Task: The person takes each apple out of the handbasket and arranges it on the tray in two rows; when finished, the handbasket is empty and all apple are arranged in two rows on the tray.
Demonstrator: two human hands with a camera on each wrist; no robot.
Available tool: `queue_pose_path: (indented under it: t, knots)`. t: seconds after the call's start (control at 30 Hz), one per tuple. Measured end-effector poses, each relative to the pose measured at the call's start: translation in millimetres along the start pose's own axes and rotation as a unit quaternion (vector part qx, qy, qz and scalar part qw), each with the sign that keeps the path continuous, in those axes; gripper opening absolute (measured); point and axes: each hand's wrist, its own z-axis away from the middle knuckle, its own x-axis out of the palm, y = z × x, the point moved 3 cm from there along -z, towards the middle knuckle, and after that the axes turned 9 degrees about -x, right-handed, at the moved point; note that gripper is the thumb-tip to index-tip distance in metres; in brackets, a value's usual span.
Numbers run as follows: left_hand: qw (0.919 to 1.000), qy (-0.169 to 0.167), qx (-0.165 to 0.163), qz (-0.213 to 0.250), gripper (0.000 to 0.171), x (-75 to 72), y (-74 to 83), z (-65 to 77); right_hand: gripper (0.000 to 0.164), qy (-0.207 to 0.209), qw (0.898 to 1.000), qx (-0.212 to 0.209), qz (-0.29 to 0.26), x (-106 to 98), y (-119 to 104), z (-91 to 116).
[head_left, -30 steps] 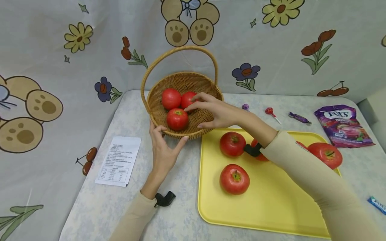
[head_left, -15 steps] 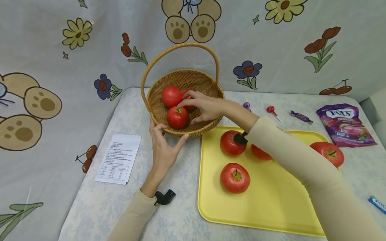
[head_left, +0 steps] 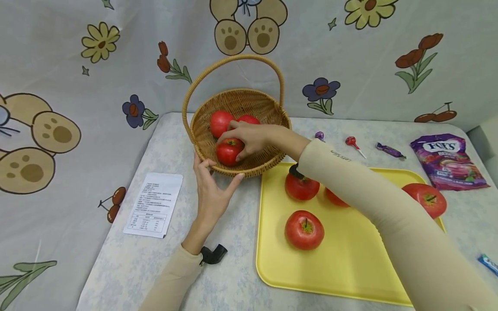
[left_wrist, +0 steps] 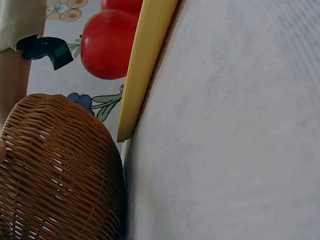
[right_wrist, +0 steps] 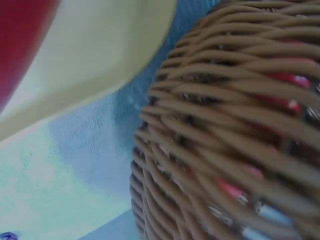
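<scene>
A printed paper sheet (head_left: 153,205) lies at the left of the desk (head_left: 128,268), well apart from the work. Just right of it, the left hand (head_left: 212,190) has its thumb and fingers spread loosely against the near rim of the wicker basket (head_left: 268,113), touching the weave and gripping nothing. That brace looks worth keeping: the basket is light, and a tug from inside could slide or tip it.

Inside the basket, three tomatoes lie touching one another. The right hand (head_left: 249,137) curls over the nearest tomato (head_left: 226,151), fingers wrapped over its top and right side. The grip seems best kept even and gentle, since the skin is smooth and the fruit soft. A straight lift would clear the two tomatoes behind it, then the rim; the arched handle stands over the middle, so the near side looks the easier way out.

To the right, the yellow tray (head_left: 350,263) sits just beside the basket with apples on it, one of them (head_left: 304,230) near its front. The right forearm crosses above those apples, so it would be wise to carry it high enough not to brush them. Sweets and a purple candy bag (head_left: 447,162) lie at the far right.
</scene>
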Motion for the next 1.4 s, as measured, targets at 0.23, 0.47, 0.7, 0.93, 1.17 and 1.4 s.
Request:
queue_pose_path:
  t: [0.23,0.47,0.7,0.93,1.17,1.4]
  knots:
    - [1.0000,0.001,-0.002,0.001,0.064,0.8,-1.0,-0.7,0.063,-0.016,1.000,0.012,0.005,6.1,-0.3,-6.3]
    - [1.0000,0.001,-0.007,-0.001,0.066,0.4,-1.7,-1.0,0.065,-0.013,1.000,0.018,0.010,10.3,3.6,-7.0]
    - [1.0000,0.000,-0.008,0.000,0.066,0.0,-0.8,-1.0,0.064,-0.001,1.000,-0.005,0.012,11.1,6.7,-5.7]
    - [0.9999,0.000,-0.012,-0.003,0.066,-0.1,-0.6,0.5,0.066,-0.005,1.000,-0.003,0.022,12.5,3.4,-5.2]
    - [1.0000,0.005,0.000,-0.005,0.066,0.0,-1.2,0.2,0.064,-0.009,1.000,0.005,0.025,14.0,1.1,-7.9]
    - [0.9999,0.010,0.012,-0.005,0.066,-0.4,-1.0,-1.2,0.064,-0.009,0.999,0.005,0.037,13.5,0.7,-8.6]
